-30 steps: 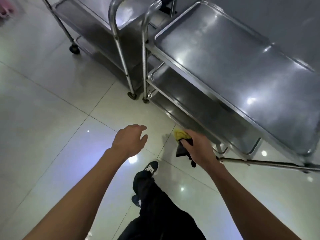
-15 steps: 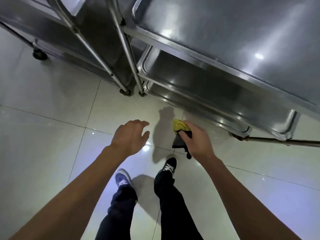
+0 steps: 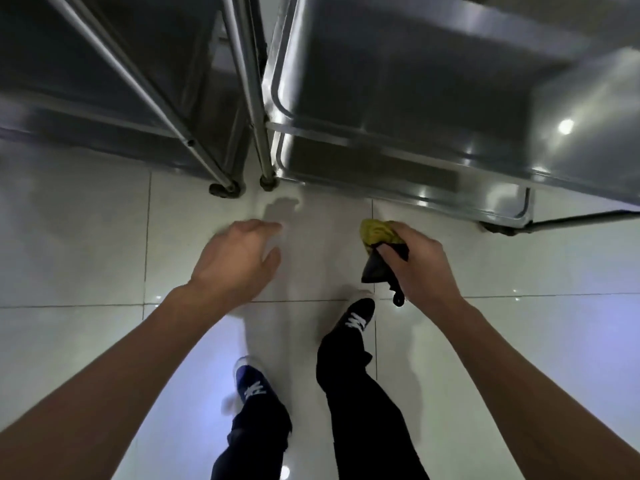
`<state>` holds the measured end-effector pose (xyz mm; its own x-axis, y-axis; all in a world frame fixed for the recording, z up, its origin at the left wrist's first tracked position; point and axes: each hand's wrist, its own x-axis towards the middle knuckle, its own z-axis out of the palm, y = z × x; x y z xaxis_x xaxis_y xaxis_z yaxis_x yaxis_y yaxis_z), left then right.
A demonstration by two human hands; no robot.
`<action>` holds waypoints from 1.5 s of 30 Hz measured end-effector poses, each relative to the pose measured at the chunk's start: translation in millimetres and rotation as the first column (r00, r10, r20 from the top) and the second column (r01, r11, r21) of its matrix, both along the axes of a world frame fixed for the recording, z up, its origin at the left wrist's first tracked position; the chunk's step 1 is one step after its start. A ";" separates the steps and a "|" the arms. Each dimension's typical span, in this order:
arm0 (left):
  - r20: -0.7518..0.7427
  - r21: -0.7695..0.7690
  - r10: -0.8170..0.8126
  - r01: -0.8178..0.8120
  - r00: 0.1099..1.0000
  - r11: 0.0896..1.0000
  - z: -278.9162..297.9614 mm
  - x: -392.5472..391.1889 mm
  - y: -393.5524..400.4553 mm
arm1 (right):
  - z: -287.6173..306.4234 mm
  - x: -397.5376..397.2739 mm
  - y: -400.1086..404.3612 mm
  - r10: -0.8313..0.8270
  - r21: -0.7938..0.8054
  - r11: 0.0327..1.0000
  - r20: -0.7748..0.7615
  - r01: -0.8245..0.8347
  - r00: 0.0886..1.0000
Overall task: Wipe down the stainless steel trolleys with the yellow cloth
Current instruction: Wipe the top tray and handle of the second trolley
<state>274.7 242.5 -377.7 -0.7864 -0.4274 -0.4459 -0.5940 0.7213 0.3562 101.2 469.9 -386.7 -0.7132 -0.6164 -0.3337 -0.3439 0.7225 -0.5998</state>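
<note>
Now, yellow cloth (image 3: 375,231) in right hand (image 3: 419,265)

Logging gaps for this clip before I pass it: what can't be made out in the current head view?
- Trolley tops: both stainless steel trolleys are cut off by the upper frame edge, so their wiped state is unknown.
- Yellow cloth: mostly bunched inside the right hand; its full extent is hidden.
- Dark item under that hand: unidentifiable.
- Left hand: fingertips motion-blurred.

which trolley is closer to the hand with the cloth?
The right-hand trolley, the one with the tray shelves: its lowest shelf edge lies just ahead of the right hand gripping the yellow cloth. The left trolley stands beyond the empty left hand.
</note>
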 end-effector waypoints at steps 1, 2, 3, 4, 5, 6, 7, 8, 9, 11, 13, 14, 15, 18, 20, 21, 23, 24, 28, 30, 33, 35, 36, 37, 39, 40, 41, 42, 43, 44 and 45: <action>-0.018 0.000 0.006 -0.006 1.000 1.000 -18.8 0.0 -4.3 | -18.6 2.1 -7.4 -0.016 0.005 1.000 0.000 0.016 1.000; -0.036 0.004 0.011 -0.011 0.999 1.000 -38.3 -1.0 -7.7 | -38.6 3.1 -14.6 -0.022 0.021 1.000 0.003 0.022 1.000; -0.053 0.005 0.018 -0.018 0.998 1.000 -58.0 -2.5 -11.1 | -58.8 3.2 -22.5 -0.019 0.032 0.999 0.004 0.019 1.000; -0.064 0.005 0.027 -0.026 0.998 1.000 -77.9 -5.1 -15.1 | -78.5 2.4 -30.8 -0.010 0.033 0.999 0.004 0.010 1.000; -0.072 0.008 0.038 -0.038 0.997 0.999 -97.2 -7.8 -18.7 | -97.2 1.2 -38.0 -0.001 0.028 1.000 -0.001 0.001 1.000; -0.078 0.012 0.047 -0.046 0.996 0.999 -115.8 -12.4 -22.4 | -115.4 -1.0 -44.5 0.001 0.022 1.000 -0.012 -0.001 1.000; -0.087 0.017 0.054 -0.052 0.995 0.998 -132.4 -18.4 -25.4 | -132.1 -4.3 -50.1 -0.003 0.016 1.000 -0.028 0.003 1.000; -0.104 0.019 0.055 -0.054 0.993 0.998 -147.2 -24.9 -28.0 | -147.6 -7.8 -55.5 -0.010 0.003 1.000 -0.040 0.010 0.999; -0.135 0.012 0.044 -0.042 0.990 0.999 -160.9 -32.5 -29.4 | -162.2 -11.6 -60.4 -0.019 -0.013 1.000 -0.046 0.018 0.999; -0.200 -0.018 0.002 -0.006 0.980 1.000 -184.7 -48.4 -32.4 | -188.1 -20.1 -70.0 -0.024 -0.044 0.999 -0.067 0.022 0.997; -0.233 -0.032 -0.024 0.017 0.972 0.999 -208.3 -63.8 -37.6 | -213.2 -29.5 -79.4 -0.024 -0.070 0.997 -0.096 0.017 0.995; -0.238 -0.039 -0.031 0.022 0.971 0.999 -220.6 -71.1 -40.9 | -225.3 -34.7 -84.8 -0.028 -0.074 0.997 -0.105 0.020 0.994; -0.241 -0.055 -0.041 0.028 0.970 0.998 -233.4 -78.6 -44.7 | -237.0 -40.6 -90.5 -0.035 -0.071 0.997 -0.111 0.027 0.993; -0.269 -0.106 -0.068 0.041 0.961 0.994 -270.1 -99.8 -53.9 | -266.9 -60.1 -112.8 0.005 -0.039 0.999 -0.159 -0.012 0.987; -0.299 -0.188 -0.113 0.058 0.947 0.980 -292.8 -109.0 -57.4 | -281.7 -73.8 -129.9 0.108 -0.031 0.993 -0.227 -0.118 0.968; -0.319 -0.227 -0.138 0.066 0.938 0.972 -304.2 -113.0 -58.4 | -287.9 -81.2 -138.1 0.163 -0.018 0.984 -0.271 -0.175 0.949; -0.354 -0.248 -0.153 0.065 0.923 0.966 -325.3 -120.9 -62.3 | -300.5 -92.8 -154.5 0.229 0.003 0.970 -0.332 -0.242 0.915; -0.343 -0.231 -0.141 0.062 0.929 0.971 -333.8 -126.5 -64.8 | -307.1 -96.5 -162.0 0.227 -0.007 0.970 -0.354 -0.245 0.908; -0.253 -0.239 -0.109 0.047 0.961 0.970 -361.7 -145.4 -79.0 | -341.3 -106.1 -184.4 0.068 -0.160 0.975 -0.452 -0.156 0.890; -0.218 -0.303 -0.136 0.066 0.966 0.951 -370.5 -147.5 -86.0 | -360.6 -110.3 -190.9 0.021 -0.215 0.968 -0.443 -0.129 0.896; -0.144 -0.375 -0.155 0.091 0.977 0.922 -378.0 -148.5 -91.8 | -386.1 -110.0 -196.5 0.082 -0.134 0.977 -0.485 -0.166 0.871; -0.109 -0.428 -0.170 0.108 0.979 0.898 -380.4 -150.2 -93.8 | -396.3 -105.7 -197.6 0.154 -0.067 0.975 -0.485 -0.213 0.861; -0.107 -0.445 -0.171 0.107 0.979 0.889 -380.5 -149.8 -94.4 | -399.4 -104.5 -196.8 0.180 -0.051 0.972 -0.472 -0.230 0.863; -0.113 -0.448 -0.170 0.102 0.979 0.888 -380.5 -148.4 -94.7 | -402.0 -104.6 -194.8 0.194 -0.046 0.969 -0.461 -0.242 0.866; -0.134 -0.425 -0.170 0.098 0.976 0.900 -380.8 -143.3 -94.8 | -405.8 -106.3 -190.1 0.197 -0.053 0.967 -0.468 -0.249 0.862; -0.141 -0.415 -0.170 0.098 0.975 0.904 -380.7 -141.1 -94.9 | -407.6 -106.7 -188.9 0.194 -0.058 0.966 -0.483 -0.253 0.854; -0.145 -0.412 -0.169 0.096 0.975 0.906 -381.0 -139.8 -95.1 | -409.5 -105.5 -188.9 0.196 -0.056 0.965 -0.501 -0.258 0.843; -0.147 -0.416 -0.173 0.097 0.974 0.904 -382.4 -139.4 -96.3 | -411.3 -103.6 -190.2 0.203 -0.045 0.964 -0.520 -0.263 0.830; -0.141 -0.425 -0.182 0.107 0.973 0.899 -383.9 -139.4 -97.7 | -413.0 -101.7 -192.6 0.211 -0.027 0.964 -0.535 -0.266 0.818; -0.135 -0.428 -0.189 0.115 0.973 0.897 -384.3 -139.4 -99.3 | -414.4 -100.2 -195.0 0.220 -0.005 0.964 -0.545 -0.266 0.809; -0.131 -0.426 -0.190 0.118 0.973 0.897 -384.9 -138.5 -100.5 | -415.4 -99.4 -197.7 0.232 0.018 0.963 -0.552 -0.267 0.801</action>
